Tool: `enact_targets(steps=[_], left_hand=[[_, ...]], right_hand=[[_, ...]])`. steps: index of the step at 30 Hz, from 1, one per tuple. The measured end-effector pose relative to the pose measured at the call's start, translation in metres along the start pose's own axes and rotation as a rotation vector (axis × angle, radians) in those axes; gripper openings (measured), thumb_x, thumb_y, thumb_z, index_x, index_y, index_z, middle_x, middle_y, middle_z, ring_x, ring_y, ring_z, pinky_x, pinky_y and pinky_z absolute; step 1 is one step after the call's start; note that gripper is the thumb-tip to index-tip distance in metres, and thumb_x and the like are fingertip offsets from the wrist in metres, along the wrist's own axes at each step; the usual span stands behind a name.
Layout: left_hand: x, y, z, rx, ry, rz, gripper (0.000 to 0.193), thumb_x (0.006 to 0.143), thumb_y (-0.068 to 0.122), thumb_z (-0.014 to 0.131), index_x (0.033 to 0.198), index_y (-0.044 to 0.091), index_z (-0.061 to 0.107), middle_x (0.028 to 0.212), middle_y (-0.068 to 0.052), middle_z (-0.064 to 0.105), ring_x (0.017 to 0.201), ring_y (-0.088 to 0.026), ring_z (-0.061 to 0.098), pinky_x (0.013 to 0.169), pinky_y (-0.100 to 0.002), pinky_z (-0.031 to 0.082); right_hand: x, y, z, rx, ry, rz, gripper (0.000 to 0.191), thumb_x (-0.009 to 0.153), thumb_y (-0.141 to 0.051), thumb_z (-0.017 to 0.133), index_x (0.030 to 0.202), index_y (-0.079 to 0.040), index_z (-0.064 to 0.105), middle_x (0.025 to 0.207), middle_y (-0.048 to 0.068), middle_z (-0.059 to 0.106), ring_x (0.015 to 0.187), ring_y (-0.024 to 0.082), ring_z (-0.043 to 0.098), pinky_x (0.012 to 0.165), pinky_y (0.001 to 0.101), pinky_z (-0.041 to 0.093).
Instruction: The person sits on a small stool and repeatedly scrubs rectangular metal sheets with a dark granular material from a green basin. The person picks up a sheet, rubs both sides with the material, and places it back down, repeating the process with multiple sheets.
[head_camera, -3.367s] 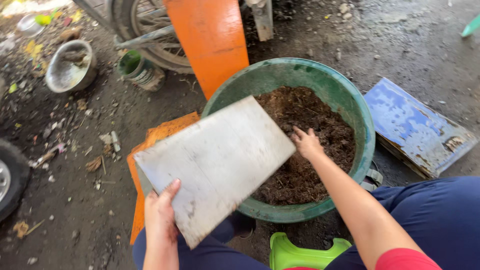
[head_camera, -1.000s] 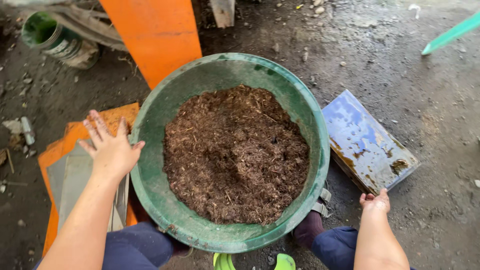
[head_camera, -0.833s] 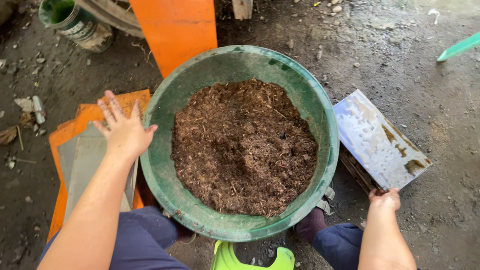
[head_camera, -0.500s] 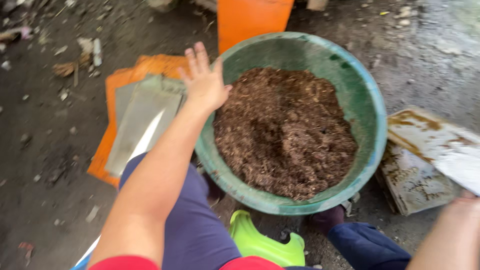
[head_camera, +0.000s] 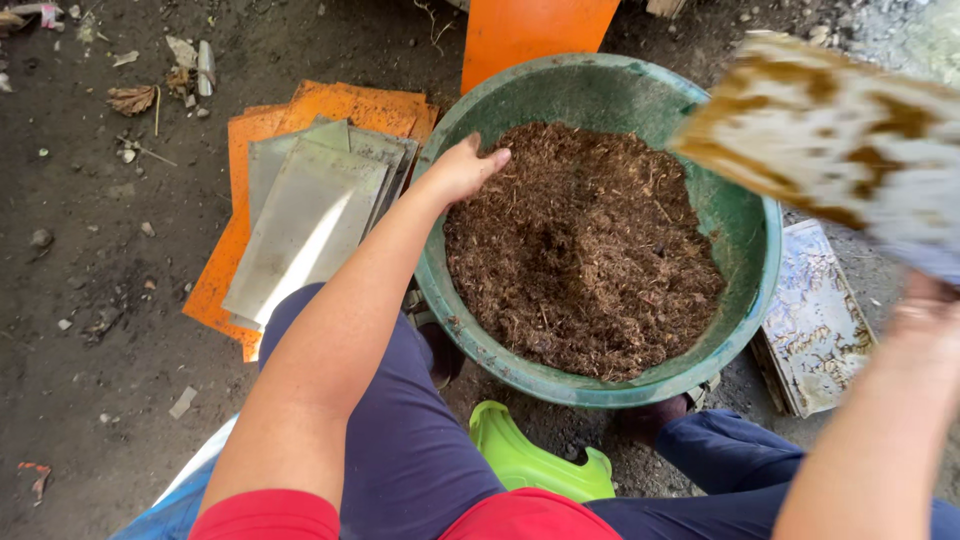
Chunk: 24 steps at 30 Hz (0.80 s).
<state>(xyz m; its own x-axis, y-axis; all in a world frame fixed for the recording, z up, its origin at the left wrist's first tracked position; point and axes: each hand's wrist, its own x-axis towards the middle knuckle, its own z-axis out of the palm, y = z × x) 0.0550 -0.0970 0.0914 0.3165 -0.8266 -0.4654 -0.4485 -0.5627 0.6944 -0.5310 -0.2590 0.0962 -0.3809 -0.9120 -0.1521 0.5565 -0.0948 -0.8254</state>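
Observation:
A big green basin (head_camera: 752, 262) filled with brown fibrous soil (head_camera: 585, 250) sits on the ground in front of me. My left hand (head_camera: 463, 169) reaches over the basin's left rim, fingers loosely together, touching the soil's edge and holding nothing. My right hand (head_camera: 925, 305) is raised at the right, gripping a stained, rusty metal plate (head_camera: 835, 140) that is tilted and blurred above the basin's right side.
A stack of grey metal plates (head_camera: 310, 215) lies on orange sheets (head_camera: 235, 250) to the left of the basin. More stained plates (head_camera: 815, 320) lie on the ground at right. An orange panel (head_camera: 535, 30) stands behind the basin. A green stool (head_camera: 530, 460) is under me.
My right hand has picked a stained plate off the right pile and lifted it over the basin. My left hand left the grey plates and moved onto the soil.

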Motion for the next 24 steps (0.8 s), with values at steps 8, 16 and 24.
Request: enact_targets(steps=[8, 16, 24], left_hand=[[-0.008, -0.016, -0.020, -0.529, 0.012, -0.097, 0.091, 0.093, 0.069, 0.050, 0.156, 0.004, 0.039, 0.159, -0.017, 0.044, 0.140, -0.033, 0.049, 0.111, -0.051, 0.040], [-0.024, -0.044, -0.043, -0.742, 0.275, 0.047, 0.041, 0.097, 0.020, 0.063, 0.132, -0.002, 0.064, 0.128, -0.017, 0.072, 0.115, -0.028, 0.065, 0.099, -0.041, 0.050], [-0.103, -0.015, -0.109, 0.000, 0.595, 0.045, 0.037, 0.100, 0.024, 0.063, 0.126, -0.001, 0.064, 0.119, -0.018, 0.073, 0.112, -0.027, 0.069, 0.094, -0.036, 0.050]], right_hand=[[-0.113, 0.183, 0.040, 0.267, -0.031, 0.506, 0.042, 0.107, -0.023, 0.051, 0.134, 0.009, 0.050, 0.140, 0.025, 0.061, 0.129, 0.035, 0.067, 0.105, 0.0499, 0.055], [-0.160, 0.292, 0.108, -0.220, -0.160, 0.872, 0.052, 0.105, -0.039, 0.050, 0.135, 0.003, 0.053, 0.131, 0.022, 0.065, 0.122, 0.033, 0.066, 0.107, 0.0474, 0.055], [-0.142, 0.394, 0.171, -1.610, -1.004, 0.093, 0.063, 0.102, -0.056, 0.047, 0.149, -0.013, 0.055, 0.162, 0.015, 0.042, 0.147, 0.037, 0.040, 0.121, 0.0567, 0.035]])
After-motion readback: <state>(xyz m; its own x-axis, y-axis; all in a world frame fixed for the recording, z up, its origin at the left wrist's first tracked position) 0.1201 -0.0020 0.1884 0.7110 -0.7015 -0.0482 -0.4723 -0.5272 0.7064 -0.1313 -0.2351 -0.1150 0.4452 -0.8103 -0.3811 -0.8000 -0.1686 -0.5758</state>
